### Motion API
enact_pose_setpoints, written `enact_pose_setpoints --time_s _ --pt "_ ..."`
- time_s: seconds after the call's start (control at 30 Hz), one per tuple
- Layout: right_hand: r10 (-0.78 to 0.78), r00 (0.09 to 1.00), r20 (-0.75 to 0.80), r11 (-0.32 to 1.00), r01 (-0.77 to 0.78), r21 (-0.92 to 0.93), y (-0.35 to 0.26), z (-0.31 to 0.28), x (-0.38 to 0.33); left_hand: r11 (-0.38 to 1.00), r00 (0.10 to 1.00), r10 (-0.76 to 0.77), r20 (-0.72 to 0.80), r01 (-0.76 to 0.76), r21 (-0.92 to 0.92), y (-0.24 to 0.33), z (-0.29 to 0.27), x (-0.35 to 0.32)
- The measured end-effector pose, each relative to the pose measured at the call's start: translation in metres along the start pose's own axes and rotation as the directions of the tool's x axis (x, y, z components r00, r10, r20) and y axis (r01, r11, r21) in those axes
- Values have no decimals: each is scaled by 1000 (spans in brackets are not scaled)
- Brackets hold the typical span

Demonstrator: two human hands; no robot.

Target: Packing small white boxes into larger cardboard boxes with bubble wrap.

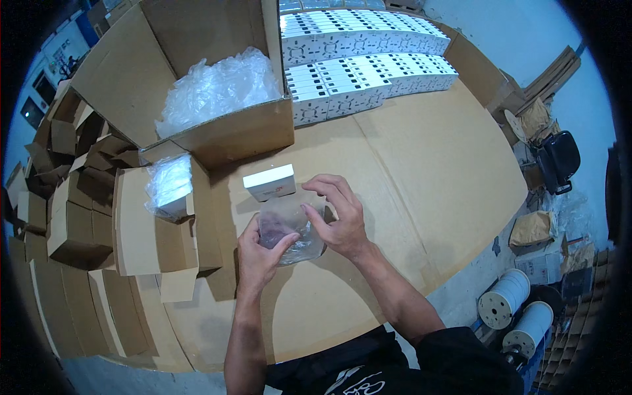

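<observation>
Cardboard sheets covered the wide worktable [408, 171] that filled the middle of the frame, and just below its centre both hands met on a small clear plastic bag [289, 230], limp and glossy, held a little above the surface. The left hand [260, 253] pinched the bag's lower left edge between thumb and curled fingers; the right hand [339, 217] arched over its top and right side, thumb pressed to the film and fingers bent down behind it. Such a bag looked almost weightless, soft and crinkly, probably slippery where the film lay doubled, so a hold at the open rim or at the corners seemed surer than one on the slack middle, which would only fold away; it appeared unlikely to break but easy to tear if tugged. Whether anything sat inside it could not be told. Just above the bag, touching the tabletop, lay a small flat white carton [270, 182]. Toward the upper left stood a large open brown cardboard box [224, 138] stuffed with crumpled clear plastic bags [217, 89], and at centre left a smaller open cardboard box [155, 230] held more wrapped pieces. Rows of white printed cartons [368, 59] ran along the top of the frame, flattened cardboard was stacked at the left edge, and two white spools [517, 309] stood on the floor at the lower right.
</observation>
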State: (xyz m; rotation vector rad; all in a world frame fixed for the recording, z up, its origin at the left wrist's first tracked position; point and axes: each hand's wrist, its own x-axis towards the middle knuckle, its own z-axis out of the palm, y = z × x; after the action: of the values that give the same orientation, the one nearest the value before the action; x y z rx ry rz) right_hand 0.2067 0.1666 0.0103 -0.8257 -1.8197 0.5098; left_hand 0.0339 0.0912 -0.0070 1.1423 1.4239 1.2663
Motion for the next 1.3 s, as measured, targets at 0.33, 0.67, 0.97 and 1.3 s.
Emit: enact_pose_setpoints --time_s 0.33,0.67,0.97,1.3 --pt "51 998 -46 994 -55 -99 9 -9 8 1000 1000 -17 12 17 13 6 2 3" --pt "90 995 30 993 -87 -85 22 -7 6 999 1000 8 16 -8 50 5 5 5" --pt "50 999 7 997 -49 -67 24 -8 7 998 1000 18 4 -18 60 -1 2 7" --pt "33 999 -12 999 -33 -27 15 -11 8 983 993 71 -96 -53 177 -2 3 6"
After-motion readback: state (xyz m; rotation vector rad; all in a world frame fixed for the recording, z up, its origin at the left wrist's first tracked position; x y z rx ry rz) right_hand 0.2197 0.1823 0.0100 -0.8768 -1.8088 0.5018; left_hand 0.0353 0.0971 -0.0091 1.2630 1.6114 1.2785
